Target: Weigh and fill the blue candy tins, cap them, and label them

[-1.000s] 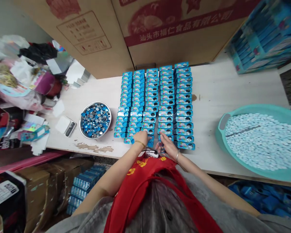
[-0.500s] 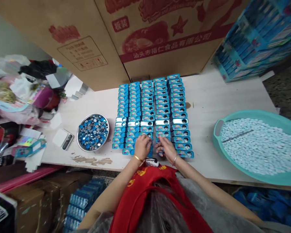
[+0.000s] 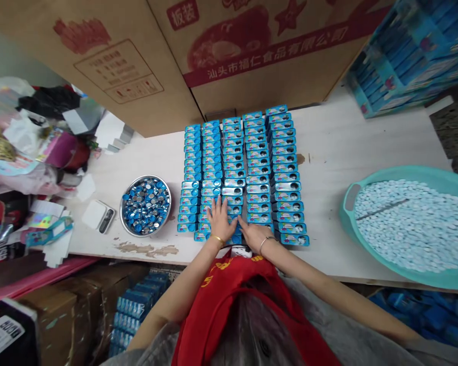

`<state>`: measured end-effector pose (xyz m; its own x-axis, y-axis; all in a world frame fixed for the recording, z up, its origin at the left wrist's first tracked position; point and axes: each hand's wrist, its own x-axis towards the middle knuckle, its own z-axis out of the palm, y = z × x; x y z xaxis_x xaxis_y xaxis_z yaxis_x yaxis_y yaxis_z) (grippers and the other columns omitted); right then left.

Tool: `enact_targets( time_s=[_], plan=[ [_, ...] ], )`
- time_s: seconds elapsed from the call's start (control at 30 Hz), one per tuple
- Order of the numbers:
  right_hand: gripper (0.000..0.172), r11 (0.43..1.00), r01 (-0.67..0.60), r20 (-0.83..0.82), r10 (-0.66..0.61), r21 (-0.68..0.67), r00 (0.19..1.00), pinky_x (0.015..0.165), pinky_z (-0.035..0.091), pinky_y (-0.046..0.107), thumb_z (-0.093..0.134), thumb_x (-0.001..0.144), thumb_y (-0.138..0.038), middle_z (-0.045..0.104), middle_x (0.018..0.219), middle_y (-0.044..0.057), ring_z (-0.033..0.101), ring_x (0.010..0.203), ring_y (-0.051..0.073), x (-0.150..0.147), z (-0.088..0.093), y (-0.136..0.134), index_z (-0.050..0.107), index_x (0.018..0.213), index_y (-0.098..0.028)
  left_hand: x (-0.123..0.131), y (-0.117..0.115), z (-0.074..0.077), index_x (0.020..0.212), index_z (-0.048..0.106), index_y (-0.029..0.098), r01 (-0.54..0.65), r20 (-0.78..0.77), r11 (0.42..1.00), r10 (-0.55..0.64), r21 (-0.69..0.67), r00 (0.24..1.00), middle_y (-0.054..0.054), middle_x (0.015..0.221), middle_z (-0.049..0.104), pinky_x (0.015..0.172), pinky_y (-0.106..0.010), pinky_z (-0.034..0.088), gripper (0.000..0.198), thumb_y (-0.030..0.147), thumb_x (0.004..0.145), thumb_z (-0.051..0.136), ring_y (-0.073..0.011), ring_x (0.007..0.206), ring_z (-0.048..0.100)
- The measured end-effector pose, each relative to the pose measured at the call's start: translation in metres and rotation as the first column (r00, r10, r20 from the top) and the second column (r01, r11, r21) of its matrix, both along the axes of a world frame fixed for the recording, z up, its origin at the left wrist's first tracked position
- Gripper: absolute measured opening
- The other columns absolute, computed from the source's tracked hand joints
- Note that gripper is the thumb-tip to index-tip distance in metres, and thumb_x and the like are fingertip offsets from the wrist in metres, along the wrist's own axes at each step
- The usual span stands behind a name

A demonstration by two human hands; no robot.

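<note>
Rows of small blue boxes [image 3: 257,188] stand side by side on the table in several columns. The left columns show blue round caps on their tops, the right ones dark round holes. My left hand [image 3: 220,223] lies spread over the near end of the middle columns, fingers pointing away from me. Close beside it, my right hand [image 3: 254,235] reaches leftward with its index finger stretched out, its tip near my left thumb on the box tops. Its other fingers are partly hidden. I see nothing held in either hand.
Left of the boxes stands a metal bowl [image 3: 147,206] of blue and silver caps, beside a small white scale [image 3: 98,217]. A turquoise basin [image 3: 349,223] of white pieces sits on the right. Large cartons [image 3: 137,114] line the back; stacked blue packs [image 3: 412,66] stand back right.
My left hand has gone from curled fingers to spread flat, a little farther forward. My right hand has moved left towards it, index finger now extended. The view has shifted slightly.
</note>
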<state>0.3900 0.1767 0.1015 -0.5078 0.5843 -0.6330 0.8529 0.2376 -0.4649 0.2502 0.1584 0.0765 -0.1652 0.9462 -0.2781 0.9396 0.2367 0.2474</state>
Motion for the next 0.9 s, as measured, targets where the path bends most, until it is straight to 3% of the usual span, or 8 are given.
enact_targets(
  time_s=[0.23, 0.4, 0.47, 0.53, 0.6, 0.67, 0.77, 0.9],
  plan=[
    [0.051, 0.983, 0.127, -0.069, -0.137, -0.134, 0.988, 0.078, 0.044, 0.044, 0.045, 0.087, -0.027, 0.068, 0.096, 0.019, 0.063, 0.092, 0.031, -0.005, -0.012, 0.007, 0.041, 0.136, -0.018, -0.003, 0.023, -0.010, 0.146, -0.002, 0.017, -0.132, -0.087, 0.961, 0.114, -0.243, 0.990, -0.012, 0.154, -0.007, 0.107, -0.062, 0.001, 0.104, 0.053, 0.069, 0.058, -0.0362, 0.139, -0.011],
    [0.059, 0.904, 0.332, -0.225, -0.394, -0.269, 0.891, 0.057, 0.047, 0.031, 0.013, 0.092, -0.050, 0.066, 0.082, 0.010, 0.063, 0.066, 0.020, 0.004, -0.003, 0.011, 0.038, 0.134, -0.018, -0.001, 0.019, 0.002, 0.145, 0.013, 0.019, -0.120, -0.064, 0.988, 0.114, -0.101, 0.991, -0.014, 0.154, 0.004, 0.108, -0.061, 0.005, 0.095, 0.044, 0.069, 0.064, -0.0373, 0.140, -0.003],
    [0.069, 0.753, 0.468, -0.268, -0.622, -0.462, 0.736, 0.042, 0.039, 0.025, 0.000, 0.089, -0.056, 0.062, 0.073, 0.005, 0.055, 0.051, 0.015, 0.010, 0.001, 0.015, 0.037, 0.131, -0.017, 0.003, 0.013, 0.012, 0.138, 0.034, 0.020, -0.072, 0.079, 0.997, 0.069, 0.026, 0.994, -0.015, 0.147, 0.026, 0.107, -0.054, 0.020, 0.070, 0.037, 0.075, 0.060, -0.0346, 0.136, 0.020],
    [0.070, 0.434, 0.521, -0.198, -0.872, -0.735, 0.447, 0.036, 0.029, 0.021, 0.010, 0.085, -0.067, 0.055, 0.064, 0.000, 0.047, 0.042, 0.012, 0.016, 0.005, 0.018, 0.042, 0.122, -0.018, 0.009, 0.007, 0.025, 0.121, 0.052, 0.020, 0.041, 0.321, 0.994, -0.071, 0.099, 0.944, -0.012, 0.124, 0.052, 0.098, -0.042, 0.036, 0.042, 0.033, 0.081, 0.053, -0.0260, 0.117, 0.047],
    [0.065, 0.119, 0.447, -0.029, -0.979, -0.886, 0.202, 0.034, 0.023, 0.019, 0.027, 0.080, -0.072, 0.050, 0.057, -0.004, 0.041, 0.038, 0.009, 0.017, 0.008, 0.020, 0.050, 0.109, -0.019, 0.018, 0.004, 0.036, 0.106, 0.060, 0.020, 0.202, 0.510, 0.970, -0.244, 0.138, 0.825, -0.007, 0.100, 0.061, 0.086, -0.034, 0.042, 0.028, 0.032, 0.081, 0.054, -0.0196, 0.095, 0.056],
    [0.059, 0.005, 0.414, 0.056, -0.989, -0.910, 0.136, 0.034, 0.021, 0.018, 0.037, 0.077, -0.072, 0.047, 0.053, -0.005, 0.037, 0.037, 0.008, 0.015, 0.010, 0.021, 0.053, 0.099, -0.020, 0.026, 0.004, 0.043, 0.094, 0.063, 0.020, 0.296, 0.557, 0.943, -0.330, 0.154, 0.762, -0.004, 0.089, 0.062, 0.082, -0.031, 0.042, 0.019, 0.029, 0.077, 0.059, -0.0181, 0.088, 0.056],
    [0.058, 0.028, 0.419, 0.037, -0.989, -0.907, 0.146, 0.034, 0.023, 0.019, 0.038, 0.075, -0.073, 0.046, 0.052, -0.006, 0.038, 0.038, 0.009, 0.008, 0.009, 0.020, 0.055, 0.094, -0.021, 0.029, 0.009, 0.042, 0.082, 0.064, 0.018, 0.240, 0.528, 0.961, -0.274, 0.134, 0.804, -0.003, 0.084, 0.061, 0.076, -0.028, 0.041, 0.010, 0.026, 0.081, 0.057, -0.0163, 0.082, 0.055],
    [0.059, 0.424, 0.588, -0.251, -0.900, -0.689, 0.356, 0.040, 0.034, 0.024, 0.035, 0.079, -0.069, 0.052, 0.058, -0.002, 0.048, 0.046, 0.013, 0.011, -0.002, 0.017, 0.056, 0.107, -0.021, 0.010, 0.020, 0.030, 0.088, 0.063, 0.019, 0.129, 0.325, 0.983, -0.166, 0.130, 0.931, -0.005, 0.084, 0.057, 0.073, -0.028, 0.040, 0.019, 0.031, 0.087, 0.049, -0.0167, 0.081, 0.052]
  ],
)
